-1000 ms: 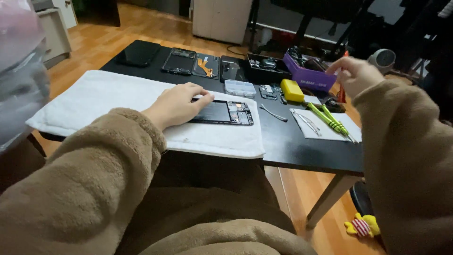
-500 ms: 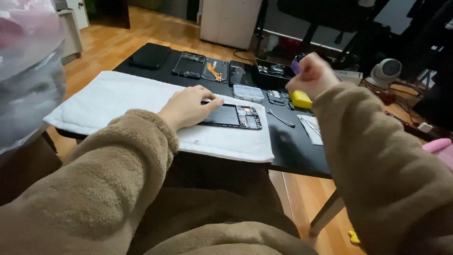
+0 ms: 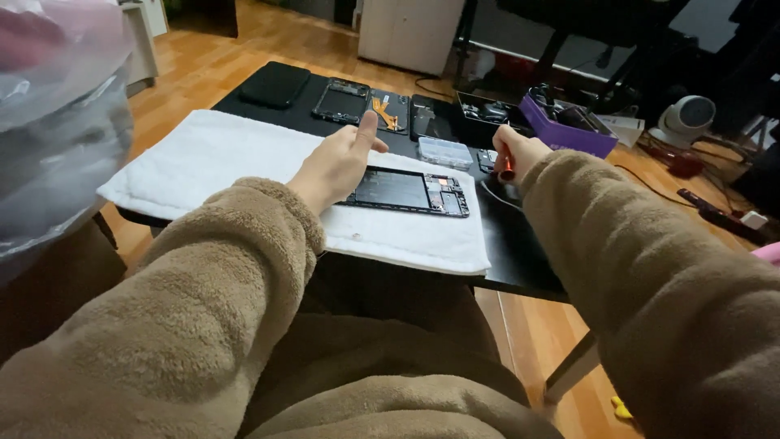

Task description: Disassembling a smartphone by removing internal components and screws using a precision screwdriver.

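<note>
Opened phone [image 3: 406, 192] on white towel [image 3: 219, 154]; left hand [image 3: 337, 162] open, steadying its edge. Right hand [image 3: 516, 154] clamped on red-handled tool [image 3: 507, 169]. Best kept pinned flat.

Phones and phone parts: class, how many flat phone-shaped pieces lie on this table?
5: an opened phone on the white towel by the left hand, four in a back row. The hands may hide others.

Home phone-repair bench.
A black table [image 3: 520, 260] on wood flooring [image 3: 203, 57] carries dismantled phones [image 3: 345, 99], a clear parts box [image 3: 444, 151] and a white towel [image 3: 219, 154].
</note>
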